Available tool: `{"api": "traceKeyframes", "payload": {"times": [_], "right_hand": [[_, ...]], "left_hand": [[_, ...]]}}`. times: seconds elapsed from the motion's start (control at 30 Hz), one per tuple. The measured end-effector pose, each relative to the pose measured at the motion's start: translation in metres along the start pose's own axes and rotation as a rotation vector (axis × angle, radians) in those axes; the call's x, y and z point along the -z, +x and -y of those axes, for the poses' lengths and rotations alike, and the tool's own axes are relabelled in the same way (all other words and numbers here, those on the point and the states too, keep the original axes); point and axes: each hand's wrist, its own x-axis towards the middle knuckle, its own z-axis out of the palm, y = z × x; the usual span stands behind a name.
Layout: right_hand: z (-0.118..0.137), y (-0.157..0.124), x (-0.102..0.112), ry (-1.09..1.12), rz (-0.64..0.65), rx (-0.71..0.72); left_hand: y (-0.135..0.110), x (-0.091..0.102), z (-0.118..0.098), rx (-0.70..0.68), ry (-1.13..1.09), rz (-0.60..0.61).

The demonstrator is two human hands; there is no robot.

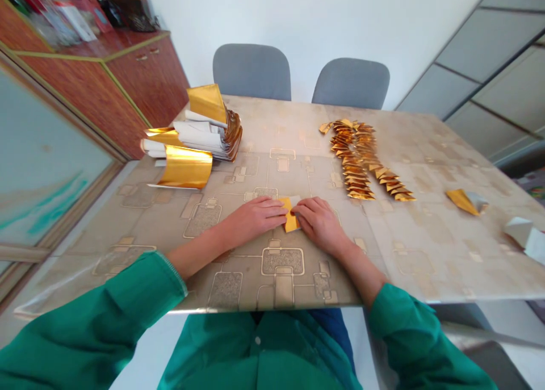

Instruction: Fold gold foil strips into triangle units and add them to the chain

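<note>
A small folded piece of gold foil paper (290,222), with a pale edge at its upper right, lies on the table between my hands. My left hand (263,217) holds its left side, fingers together and pressed on the paper. On the right side, my right hand (317,219) grips the paper with bent fingers, the fingertips close to its middle. Both hands rest low on the tabletop. Their fingers partly cover the paper, so its exact folds are hidden.
A stack of gold and white sheets (204,137) stands at the left. Rows of folded gold pieces (355,157) lie at the back right. Farther right are a loose gold piece (464,201) and white paper (525,235). Two grey chairs (252,71) stand behind the patterned table (272,282).
</note>
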Motion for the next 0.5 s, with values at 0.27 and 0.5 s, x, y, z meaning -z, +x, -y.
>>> {"api": "traceKeyframes", "payload": {"times": [0.27,0.5], "right_hand": [[0.0,-0.004,0.004,0.016,-0.011,-0.003],[0.008,-0.015,0.008,0.055,0.009,0.052]], "left_hand": [[0.006,-0.013,0.0,-0.05,0.12,-0.065],[0.006,-0.021,-0.006,0.068,0.088,-0.156]]}}
